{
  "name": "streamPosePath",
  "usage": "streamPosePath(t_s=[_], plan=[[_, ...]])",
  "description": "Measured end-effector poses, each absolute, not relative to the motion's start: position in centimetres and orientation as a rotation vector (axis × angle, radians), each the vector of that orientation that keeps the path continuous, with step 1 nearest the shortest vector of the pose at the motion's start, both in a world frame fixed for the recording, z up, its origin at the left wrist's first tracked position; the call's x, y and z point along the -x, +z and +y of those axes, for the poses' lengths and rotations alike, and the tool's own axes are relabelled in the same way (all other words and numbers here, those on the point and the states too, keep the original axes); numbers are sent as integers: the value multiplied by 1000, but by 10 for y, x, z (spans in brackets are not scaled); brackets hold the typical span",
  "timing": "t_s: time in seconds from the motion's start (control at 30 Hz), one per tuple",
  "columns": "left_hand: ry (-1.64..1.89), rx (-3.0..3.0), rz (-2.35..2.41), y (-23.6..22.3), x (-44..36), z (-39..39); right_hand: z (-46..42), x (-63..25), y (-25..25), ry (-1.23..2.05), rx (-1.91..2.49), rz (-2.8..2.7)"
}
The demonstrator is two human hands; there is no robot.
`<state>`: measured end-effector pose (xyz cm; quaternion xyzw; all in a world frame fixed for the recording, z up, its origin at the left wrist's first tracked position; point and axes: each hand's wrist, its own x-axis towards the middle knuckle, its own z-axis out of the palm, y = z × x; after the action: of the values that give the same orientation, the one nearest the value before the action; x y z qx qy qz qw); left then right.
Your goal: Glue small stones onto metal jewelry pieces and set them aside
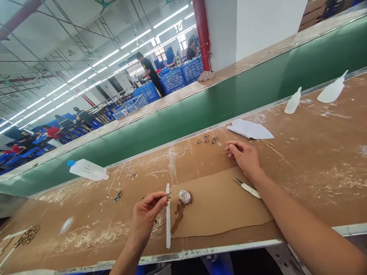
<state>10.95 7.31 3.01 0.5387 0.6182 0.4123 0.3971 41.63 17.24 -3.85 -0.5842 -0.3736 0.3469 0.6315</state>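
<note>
My left hand [147, 214] pinches a small dark-and-gold metal piece [169, 196] between thumb and fingertips, above a white strip [168, 225]. Right of it a whitish round lump [185, 197] sits on a cardboard sheet [223, 206], with a dark wet stain beside it. My right hand [243, 156] is over the far side of the cardboard, fingers bent together; whatever they hold, if anything, is hidden. Close to my right forearm lies a white-handled knife [249, 189]. Several small blue-and-gold pieces [205, 141] lie left of my right hand.
White paper [250, 129] and thin sticks [273, 149] lie beyond my right hand. Two squeeze bottles [293, 101] are at the right, and a blue-capped bottle [87, 169] at the left. Small metal parts [28, 235] are heaped far left. A green belt [172, 130] runs behind; people are farther off.
</note>
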Motion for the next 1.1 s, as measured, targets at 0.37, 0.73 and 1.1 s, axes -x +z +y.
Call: streamPosePath(t_s=[0.37,0.73,1.1], plan=[[1045,-1229,1567,28,-117,83,172,-417,-35,807,1322,-864],[1039,-862,1439,36,-122,85,170,-417,-31,807,1360,-868],[719,-1964,1699,55,-143,89,170,-418,-33,790,1349,-866]])
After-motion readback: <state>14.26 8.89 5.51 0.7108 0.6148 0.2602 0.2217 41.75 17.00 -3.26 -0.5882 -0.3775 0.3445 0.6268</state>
